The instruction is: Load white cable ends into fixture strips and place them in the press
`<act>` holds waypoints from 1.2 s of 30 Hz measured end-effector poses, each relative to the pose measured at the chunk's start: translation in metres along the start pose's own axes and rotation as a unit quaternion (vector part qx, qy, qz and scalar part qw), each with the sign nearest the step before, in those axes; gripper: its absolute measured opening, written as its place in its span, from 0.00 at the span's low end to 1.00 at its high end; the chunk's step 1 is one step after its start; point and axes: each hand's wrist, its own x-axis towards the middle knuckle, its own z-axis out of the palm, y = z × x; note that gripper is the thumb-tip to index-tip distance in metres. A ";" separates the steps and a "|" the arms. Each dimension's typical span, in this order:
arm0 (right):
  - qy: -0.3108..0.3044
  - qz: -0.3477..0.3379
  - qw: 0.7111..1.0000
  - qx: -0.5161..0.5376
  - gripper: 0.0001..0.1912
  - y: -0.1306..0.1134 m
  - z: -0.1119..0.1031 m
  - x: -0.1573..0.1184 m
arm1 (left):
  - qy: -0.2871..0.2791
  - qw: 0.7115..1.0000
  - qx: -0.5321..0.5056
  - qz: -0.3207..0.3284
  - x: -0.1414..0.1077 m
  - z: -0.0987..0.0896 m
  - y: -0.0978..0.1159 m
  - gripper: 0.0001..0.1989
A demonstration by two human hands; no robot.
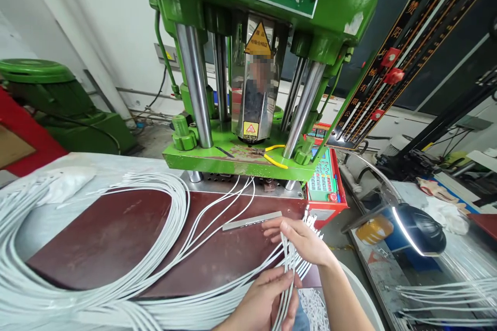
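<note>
Several white cables (286, 289) run upright between my two hands at the lower centre. My left hand (272, 295) is closed around them lower down, thumb laid across. Higher up, my right hand (301, 240) pinches the same cables near their upper ends, with its other fingers stretched to the left. A grey metal bar (252, 221) lies on the dark red board (217, 264), just left of my right fingertips. More cable ends (310, 222) fan out behind my right hand. A few cables (229, 196) lead from the board into the base of the green press.
A green press (233, 163) stands ahead, with yellow-handled pliers (276, 155) on its plate. Large coils of white cable (178, 217) lie left. A red control box (326, 181), a lamp (419, 230) and a side table with more cables (446, 295) are on the right.
</note>
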 end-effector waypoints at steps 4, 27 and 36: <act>-0.095 0.026 0.991 -0.096 0.22 -0.011 -0.006 -0.003 | 0.017 0.999 -0.020 0.024 0.000 -0.004 0.000 0.16; 0.050 -0.026 0.880 -0.472 0.16 0.023 0.011 0.061 | 0.054 0.992 0.051 0.101 -0.023 -0.024 0.022 0.14; 0.033 -0.046 0.876 -0.478 0.06 0.020 0.016 0.050 | 0.073 0.979 0.145 0.120 -0.025 -0.027 0.025 0.15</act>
